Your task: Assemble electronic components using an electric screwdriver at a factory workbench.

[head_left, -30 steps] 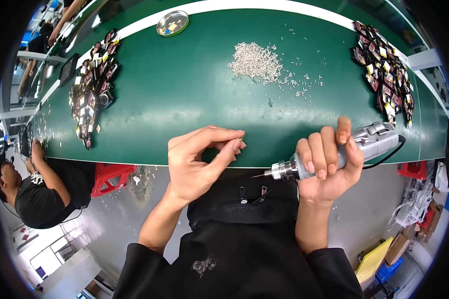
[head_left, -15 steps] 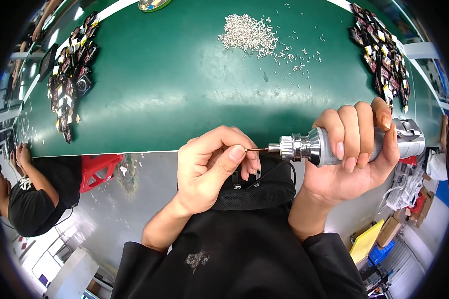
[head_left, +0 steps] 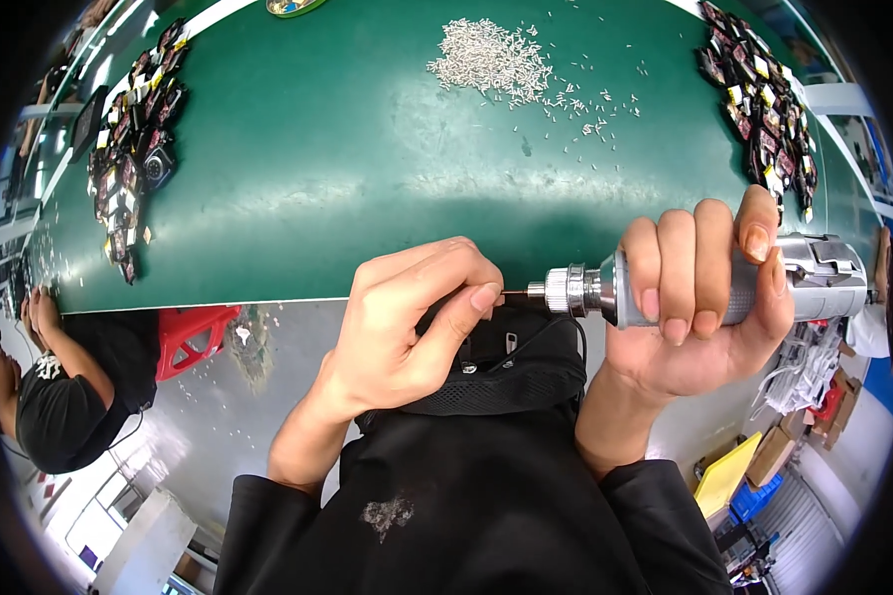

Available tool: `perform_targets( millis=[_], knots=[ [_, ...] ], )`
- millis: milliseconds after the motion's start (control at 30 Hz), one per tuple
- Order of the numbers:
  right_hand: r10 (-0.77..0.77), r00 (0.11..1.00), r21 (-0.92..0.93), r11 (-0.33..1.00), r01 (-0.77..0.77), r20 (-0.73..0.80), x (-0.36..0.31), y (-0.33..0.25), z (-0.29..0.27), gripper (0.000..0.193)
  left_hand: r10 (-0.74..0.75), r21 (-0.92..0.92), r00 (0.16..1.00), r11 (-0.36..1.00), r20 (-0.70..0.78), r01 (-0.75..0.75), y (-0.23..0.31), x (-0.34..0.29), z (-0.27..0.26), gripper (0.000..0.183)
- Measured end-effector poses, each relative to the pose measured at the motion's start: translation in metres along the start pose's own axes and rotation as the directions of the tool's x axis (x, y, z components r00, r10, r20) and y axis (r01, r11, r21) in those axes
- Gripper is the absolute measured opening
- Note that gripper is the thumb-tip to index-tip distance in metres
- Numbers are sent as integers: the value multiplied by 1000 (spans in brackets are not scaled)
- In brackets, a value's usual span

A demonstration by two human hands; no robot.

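My right hand (head_left: 700, 297) is wrapped around a silver electric screwdriver (head_left: 620, 290), held level, its chuck toward the left. A thin bit (head_left: 518, 293) runs from the chuck to the fingertips of my left hand (head_left: 417, 322). That hand is closed, thumb and forefinger pinched at the bit's tip. Whatever small thing is between them is hidden by the fingers. Both hands are in front of the near edge of the green table (head_left: 298, 228), above a black pouch (head_left: 501, 372) at my waist.
A heap of small silver pin-like pieces (head_left: 491, 61) lies at the back, with strays to its right. Dark small parts form a row on the left (head_left: 134, 149) and another on the right (head_left: 764, 109). A person in black (head_left: 79, 397) sits at left near a red stool (head_left: 193, 342).
The left fingers have closed further over the bit's tip, so less of the bit shows. The left wrist has turned slightly. The screwdriver has tilted a little, its rear now farther right.
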State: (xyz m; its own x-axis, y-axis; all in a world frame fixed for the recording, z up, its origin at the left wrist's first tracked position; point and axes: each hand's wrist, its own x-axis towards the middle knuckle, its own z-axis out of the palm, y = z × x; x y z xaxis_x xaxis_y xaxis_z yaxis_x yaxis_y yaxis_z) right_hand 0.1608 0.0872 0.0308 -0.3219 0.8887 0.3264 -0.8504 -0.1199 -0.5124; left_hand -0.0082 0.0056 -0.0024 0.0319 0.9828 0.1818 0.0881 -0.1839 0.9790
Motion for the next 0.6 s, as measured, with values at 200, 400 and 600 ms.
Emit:
perform_targets(
  millis=[200, 400, 600],
  knots=[
    [-6, 1000, 2, 1000, 6, -28, 6, 5, -10, 12, 35, 196, 993, 979, 110, -57, -2, 14, -5, 13],
    [-58, 967, 14, 998, 64, -249, 11, 0, -8, 15, 81, 480, 978, 877, -191, 21, 27, 40, -59, 25],
    [39, 892, 88, 996, 1, -451, -6, 29, -15, 12, 256, 751, 861, 630, -440, 196, -10, 126, -193, 14]
  ],
)
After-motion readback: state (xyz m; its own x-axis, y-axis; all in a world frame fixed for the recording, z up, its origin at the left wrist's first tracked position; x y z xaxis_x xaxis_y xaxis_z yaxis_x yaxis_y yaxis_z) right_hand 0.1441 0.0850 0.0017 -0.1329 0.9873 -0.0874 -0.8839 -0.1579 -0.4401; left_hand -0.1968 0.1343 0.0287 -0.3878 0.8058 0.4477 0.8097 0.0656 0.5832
